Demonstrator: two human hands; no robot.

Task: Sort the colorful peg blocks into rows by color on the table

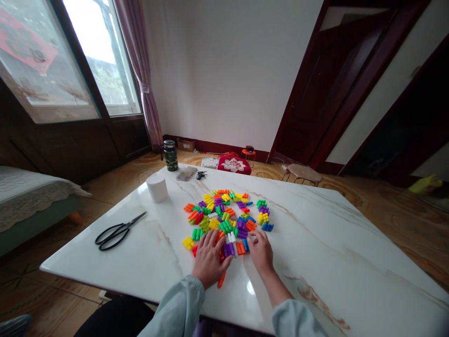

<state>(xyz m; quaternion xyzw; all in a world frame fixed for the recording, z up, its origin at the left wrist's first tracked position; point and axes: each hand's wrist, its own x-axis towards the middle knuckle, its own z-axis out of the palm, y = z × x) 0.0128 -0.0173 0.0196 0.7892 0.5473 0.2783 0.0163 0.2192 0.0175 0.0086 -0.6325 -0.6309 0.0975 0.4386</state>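
Note:
A loose pile of colourful plastic building blocks [226, 227] lies on the white marbled table [315, 234], in front of me. My left hand [209, 260] rests over the near left side of the pile, fingers apart, its thumb beside a purple block [229, 249]. Red and orange blocks are partly hidden under that hand. On the near right side, my right hand [261, 250] has its fingers curled together at a blue block [246, 245], which they partly cover. An orange block [240, 248] sits between this blue block and the purple one.
Black-handled scissors [117, 232] lie at the left. A white paper roll [157, 188], a camouflage bottle [170, 156] and keys [201, 175] stand or lie toward the far left edge. A curved row of blocks [264, 215] is right of the pile. Beyond the table is a stool [303, 173].

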